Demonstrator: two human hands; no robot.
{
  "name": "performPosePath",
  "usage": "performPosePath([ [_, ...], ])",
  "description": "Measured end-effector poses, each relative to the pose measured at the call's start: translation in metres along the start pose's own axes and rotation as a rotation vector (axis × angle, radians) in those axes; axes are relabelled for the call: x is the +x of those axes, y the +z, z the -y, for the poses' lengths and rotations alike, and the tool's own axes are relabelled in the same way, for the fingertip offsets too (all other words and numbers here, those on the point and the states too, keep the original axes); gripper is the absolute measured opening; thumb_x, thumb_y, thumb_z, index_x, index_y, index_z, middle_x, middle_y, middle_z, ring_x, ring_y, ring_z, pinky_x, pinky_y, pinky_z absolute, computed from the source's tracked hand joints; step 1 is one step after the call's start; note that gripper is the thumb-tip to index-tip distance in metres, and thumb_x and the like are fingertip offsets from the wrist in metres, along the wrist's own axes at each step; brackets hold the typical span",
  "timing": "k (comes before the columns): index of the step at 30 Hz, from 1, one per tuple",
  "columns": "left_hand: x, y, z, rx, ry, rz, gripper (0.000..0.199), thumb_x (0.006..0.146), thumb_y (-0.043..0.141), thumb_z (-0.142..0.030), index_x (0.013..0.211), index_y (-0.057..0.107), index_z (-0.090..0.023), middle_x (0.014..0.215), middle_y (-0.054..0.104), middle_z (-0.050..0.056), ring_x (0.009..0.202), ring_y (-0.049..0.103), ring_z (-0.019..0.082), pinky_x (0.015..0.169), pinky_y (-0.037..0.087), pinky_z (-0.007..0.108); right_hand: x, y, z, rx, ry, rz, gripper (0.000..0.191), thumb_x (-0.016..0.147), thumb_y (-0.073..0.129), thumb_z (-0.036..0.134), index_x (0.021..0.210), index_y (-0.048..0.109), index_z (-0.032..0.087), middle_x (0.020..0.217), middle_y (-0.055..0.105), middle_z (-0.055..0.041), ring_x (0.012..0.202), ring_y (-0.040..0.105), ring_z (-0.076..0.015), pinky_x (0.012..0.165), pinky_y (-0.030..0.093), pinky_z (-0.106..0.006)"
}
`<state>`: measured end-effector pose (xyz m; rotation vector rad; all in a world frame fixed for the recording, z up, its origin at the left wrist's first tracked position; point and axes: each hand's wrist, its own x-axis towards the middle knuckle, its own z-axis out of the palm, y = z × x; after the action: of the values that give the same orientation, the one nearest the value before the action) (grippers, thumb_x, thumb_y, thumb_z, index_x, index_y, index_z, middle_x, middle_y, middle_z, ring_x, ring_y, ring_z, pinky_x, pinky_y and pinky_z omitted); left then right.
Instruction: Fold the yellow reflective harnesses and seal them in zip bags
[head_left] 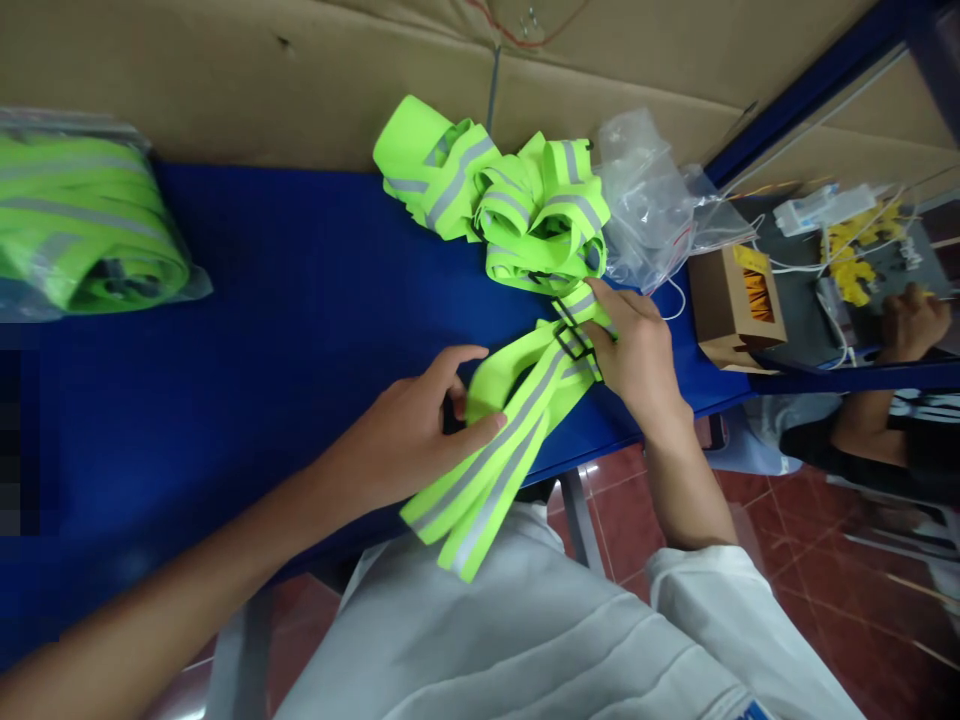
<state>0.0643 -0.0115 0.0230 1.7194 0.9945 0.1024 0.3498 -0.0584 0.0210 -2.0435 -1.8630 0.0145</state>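
A neon yellow-green reflective strap (517,420) with grey stripes lies in loops near the front edge of the blue table, its lower ends hanging over the edge. My right hand (630,340) grips its upper end, fingers closed beside the black buckles (574,340). On the strap's left side is my left hand (427,425), thumb and fingers apart around the lower loops; its fingertips are partly hidden. Just behind my right hand sits a heap of similar rolled straps (517,200).
Clear plastic bags (649,200) lie right of the heap, beside a cardboard box (735,305). A bagged bundle of straps (90,220) rests at the far left. At right, behind a blue frame, another person's hand (915,320) is near yellow pieces (855,260).
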Motion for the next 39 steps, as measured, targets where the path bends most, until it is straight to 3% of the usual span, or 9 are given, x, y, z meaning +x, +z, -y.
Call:
performPosePath([
  [4, 0.003, -0.003, 0.001, 0.232, 0.1, -0.057, 0.041, 0.096, 0.058, -0.053, 0.128, 0.065, -0.029, 0.093, 0.069, 0.0, 0.076, 0.066, 0.018, 0.069, 0.048, 0.031, 0.003, -0.001, -0.002, -0.047, -0.006, -0.003, 0.054, 0.092, 0.057, 0.015, 0.146, 0.062, 0.021, 0.119, 0.071, -0.0136, 0.112, 0.064, -0.0364, 0.101, 0.052, -0.053],
  [9, 0.007, 0.012, -0.016, 0.371, 0.432, -0.336, 0.04, 0.104, 0.049, -0.038, 0.136, 0.059, -0.018, 0.138, 0.062, 0.013, 0.128, 0.061, 0.028, 0.106, 0.05, 0.041, 0.001, 0.0, 0.003, -0.058, -0.032, 0.013, 0.054, 0.094, 0.053, 0.016, 0.147, 0.061, 0.024, 0.119, 0.069, -0.0136, 0.108, 0.062, -0.035, 0.096, 0.053, -0.052],
  [12, 0.003, 0.036, -0.017, 0.547, 0.634, -0.205, 0.057, 0.102, 0.053, -0.053, 0.145, 0.054, -0.015, 0.154, 0.053, 0.019, 0.144, 0.05, 0.036, 0.117, 0.044, 0.052, -0.007, 0.005, 0.018, -0.166, -0.057, -0.024, 0.056, 0.096, 0.05, 0.014, 0.15, 0.058, 0.027, 0.117, 0.068, -0.0137, 0.105, 0.059, -0.0335, 0.092, 0.053, -0.05],
  [17, -0.008, 0.071, 0.011, 0.762, 0.606, -0.121, 0.063, 0.1, 0.06, -0.047, 0.151, 0.051, -0.011, 0.165, 0.04, 0.022, 0.155, 0.036, 0.039, 0.127, 0.033, 0.056, -0.025, 0.019, 0.041, -0.293, -0.152, 0.006, 0.049, 0.104, 0.047, 0.021, 0.152, 0.055, 0.027, 0.125, 0.065, -0.0154, 0.106, 0.056, -0.0324, 0.088, 0.05, -0.048],
  [20, -0.011, 0.075, 0.021, 0.79, 0.603, -0.132, 0.063, 0.104, 0.051, -0.046, 0.157, 0.044, -0.013, 0.169, 0.032, 0.02, 0.159, 0.03, 0.035, 0.131, 0.025, 0.056, -0.031, 0.023, 0.039, -0.189, -0.199, 0.061, 0.045, 0.106, 0.052, 0.037, 0.149, 0.059, 0.025, 0.13, 0.062, -0.0149, 0.109, 0.056, -0.0314, 0.092, 0.05, -0.049],
  [23, -0.016, 0.074, 0.024, 0.8, 0.594, -0.109, 0.067, 0.104, 0.05, -0.05, 0.159, 0.041, -0.014, 0.171, 0.026, 0.02, 0.16, 0.027, 0.035, 0.131, 0.023, 0.06, -0.03, 0.022, 0.031, -0.006, -0.211, 0.063, 0.038, 0.108, 0.05, 0.036, 0.142, 0.064, 0.029, 0.126, 0.063, -0.0114, 0.109, 0.06, -0.0266, 0.096, 0.05, -0.047],
  [28, -0.037, 0.076, 0.038, 0.813, 0.732, 0.048, 0.104, 0.08, 0.076, -0.068, 0.162, 0.036, -0.02, 0.174, 0.018, 0.014, 0.164, 0.013, 0.035, 0.131, 0.024, 0.063, -0.031, 0.024, 0.024, 0.115, -0.263, 0.025, 0.029, 0.106, 0.056, 0.032, 0.13, 0.071, 0.026, 0.118, 0.067, -0.0096, 0.115, 0.064, -0.0248, 0.096, 0.049, -0.044],
  [33, -0.042, 0.077, 0.051, 0.972, 0.892, -0.095, 0.06, 0.097, 0.061, -0.025, 0.155, 0.047, -0.023, 0.166, 0.042, 0.012, 0.154, 0.041, 0.032, 0.125, 0.041, 0.053, -0.029, 0.029, 0.027, 0.195, -0.257, 0.013, 0.029, 0.108, 0.049, 0.03, 0.127, 0.072, 0.027, 0.117, 0.069, -0.0088, 0.116, 0.065, -0.0242, 0.099, 0.049, -0.043],
  [39, -0.037, 0.063, 0.045, 0.972, 1.108, -0.176, 0.04, 0.101, 0.054, -0.02, 0.14, 0.057, -0.015, 0.143, 0.065, 0.014, 0.132, 0.063, 0.031, 0.117, 0.046, 0.045, -0.021, 0.032, 0.037, 0.377, -0.287, 0.033, 0.033, 0.111, 0.039, 0.029, 0.13, 0.065, 0.024, 0.121, 0.072, -0.0086, 0.113, 0.065, -0.0241, 0.098, 0.048, -0.044],
])
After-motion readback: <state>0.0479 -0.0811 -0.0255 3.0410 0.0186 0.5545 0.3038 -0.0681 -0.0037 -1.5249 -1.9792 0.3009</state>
